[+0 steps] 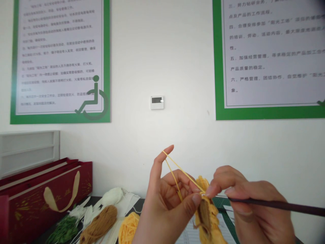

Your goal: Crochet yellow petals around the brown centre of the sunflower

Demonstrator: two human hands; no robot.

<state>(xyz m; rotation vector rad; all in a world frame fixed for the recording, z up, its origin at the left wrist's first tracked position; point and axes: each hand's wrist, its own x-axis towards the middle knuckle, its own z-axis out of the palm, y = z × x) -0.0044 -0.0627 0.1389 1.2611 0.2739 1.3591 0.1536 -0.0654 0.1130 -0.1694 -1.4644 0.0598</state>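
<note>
My left hand pinches the upper edge of a yellow and brown crochet piece between thumb and fingers. Its index finger points up, with yellow yarn looped over it and running down to the piece. In my right hand is a dark-handled crochet hook, held like a pen and pointing left. The hook's tip meets the stitches beside my left thumb, mostly hidden by my right fingers. A ball of yellow yarn lies left of my left wrist.
Brown yarn, green yarn and white yarn lie on the table at left. Dark red gift bags stand beyond them. Papers and a green cutting mat are partly behind my hands. Framed posters hang on the wall.
</note>
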